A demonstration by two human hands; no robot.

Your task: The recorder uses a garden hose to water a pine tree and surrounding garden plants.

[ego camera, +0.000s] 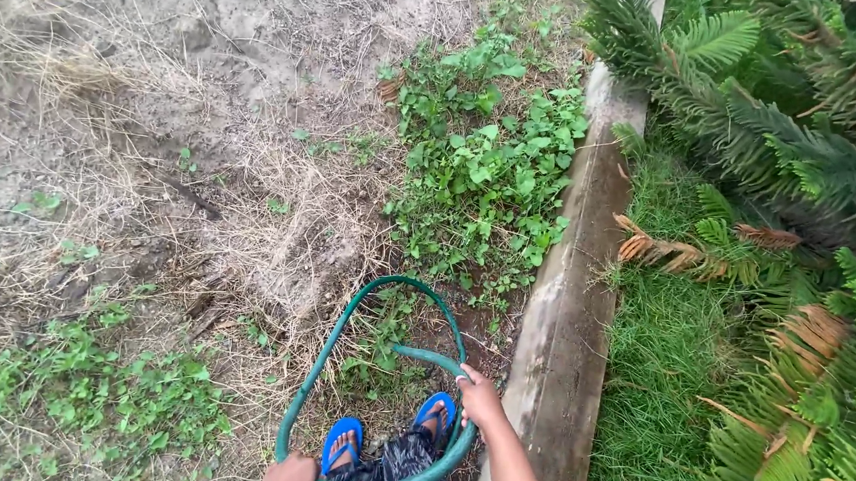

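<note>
A green garden hose (343, 334) curls in a loop in front of me, above sandy ground and weeds. My right hand (481, 397) grips the hose close to its end, which points left across the loop. At the bottom edge of the view, my left hand (290, 480) holds the lower part of the loop. My feet in blue flip-flops (341, 441) stand inside the loop, below patterned dark trousers.
A low concrete kerb (567, 308) runs away on the right. Beyond it lie grass (652, 383) and dense fern-like branches (798, 174). A patch of leafy green weeds (486, 175) grows against the kerb ahead. Dry grass and bare sand (159, 105) cover the left.
</note>
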